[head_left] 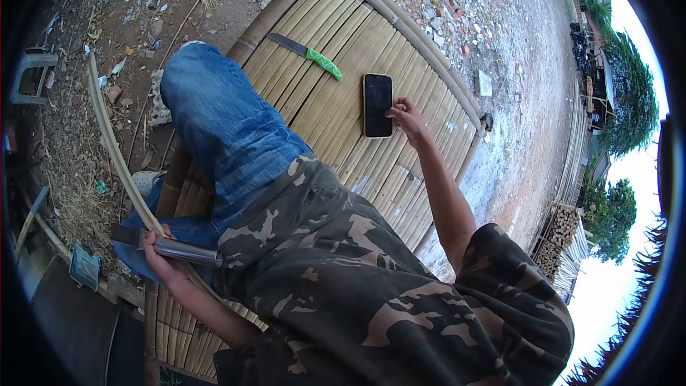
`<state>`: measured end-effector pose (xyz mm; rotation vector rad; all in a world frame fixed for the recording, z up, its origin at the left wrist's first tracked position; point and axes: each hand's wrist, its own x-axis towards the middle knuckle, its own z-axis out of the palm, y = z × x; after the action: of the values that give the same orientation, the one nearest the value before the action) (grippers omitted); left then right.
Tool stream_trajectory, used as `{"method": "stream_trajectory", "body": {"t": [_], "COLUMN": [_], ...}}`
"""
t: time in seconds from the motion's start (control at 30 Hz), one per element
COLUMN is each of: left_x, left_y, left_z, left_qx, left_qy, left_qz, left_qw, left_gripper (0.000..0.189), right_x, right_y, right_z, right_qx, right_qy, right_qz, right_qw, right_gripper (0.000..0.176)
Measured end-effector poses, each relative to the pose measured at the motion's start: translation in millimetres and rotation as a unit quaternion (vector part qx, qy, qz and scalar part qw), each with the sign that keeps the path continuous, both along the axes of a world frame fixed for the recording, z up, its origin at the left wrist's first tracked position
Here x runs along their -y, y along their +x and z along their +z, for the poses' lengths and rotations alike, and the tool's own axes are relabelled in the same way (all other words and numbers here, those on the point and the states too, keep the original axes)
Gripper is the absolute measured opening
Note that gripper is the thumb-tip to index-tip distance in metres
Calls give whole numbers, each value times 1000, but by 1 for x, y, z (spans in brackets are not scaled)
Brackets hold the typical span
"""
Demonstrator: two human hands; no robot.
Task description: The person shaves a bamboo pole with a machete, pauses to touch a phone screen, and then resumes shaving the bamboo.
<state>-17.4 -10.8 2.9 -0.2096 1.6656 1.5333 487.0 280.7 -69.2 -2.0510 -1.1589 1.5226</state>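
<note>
Bamboo-slat platform (371, 36) outdoors; left hand (158, 256) tight around knife (189, 249), right hand (407, 118) open on phone (377, 104).

The slatted bamboo surface (400, 50) runs from near left to far right. At its middle lies the flat black smartphone (378, 105), and the right hand (409, 116) touches the phone's right edge. The green-handled knife (309, 53) lies on the slats farther off and to the left, well apart from the smartphone. At the near left edge the left hand (161, 251) is wrapped around the steel-handled chopping blade (182, 248). The long curved bamboo strip (107, 136) rises from that hand over the dirt ground (78, 193). A stack of cut poles (561, 232) stands right of the surface.
</note>
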Motion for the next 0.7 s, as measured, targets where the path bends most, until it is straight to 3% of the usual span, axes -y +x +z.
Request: {"method": "stream_trajectory", "body": {"t": [0.33, 0.7], "left_x": [3, 6], "left_y": [-1, -4], "left_z": [-4, -5], "left_qx": [-11, -1], "left_qy": [2, 13], "left_qz": [-1, -11], "left_qw": [1000, 1000], "left_gripper": [32, 31], "right_x": [-4, 1], "right_y": [-5, 8], "right_z": [-3, 2], "right_qx": [49, -51], "right_qy": [-15, -20], "right_qz": [-38, -9], "right_qw": [998, 998], "right_gripper": [28, 34]}}
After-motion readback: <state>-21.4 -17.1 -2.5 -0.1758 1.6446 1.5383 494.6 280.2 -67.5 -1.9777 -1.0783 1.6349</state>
